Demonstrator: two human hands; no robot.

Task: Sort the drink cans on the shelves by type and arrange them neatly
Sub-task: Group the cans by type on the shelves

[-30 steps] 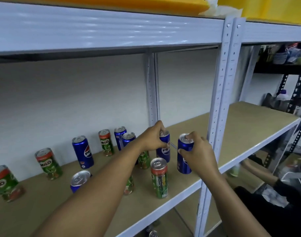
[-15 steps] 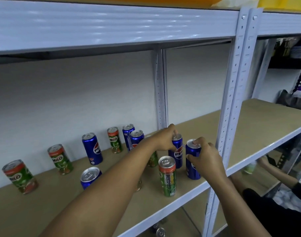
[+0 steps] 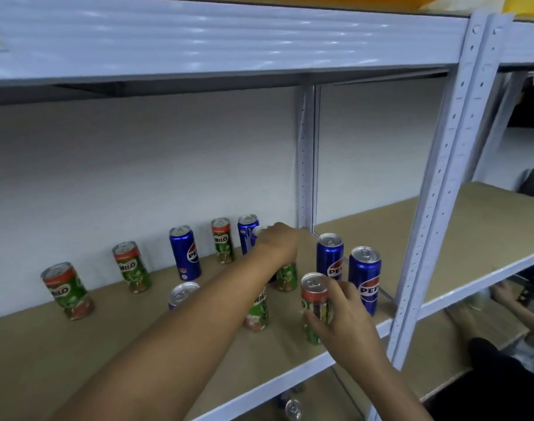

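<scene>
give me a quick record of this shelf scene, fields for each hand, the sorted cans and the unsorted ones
right hand: right hand grips the front Milo can near the shelf front edge
left hand: left hand reaches over cans at the back; its grip is hidden
sorted pair: two Pepsi cans stand upright side by side at the right end, untouched
unsorted: Milo and Pepsi cans mixed along the wall, from the far-left Milo can onward
lower level: a can top shows below the shelf
</scene>
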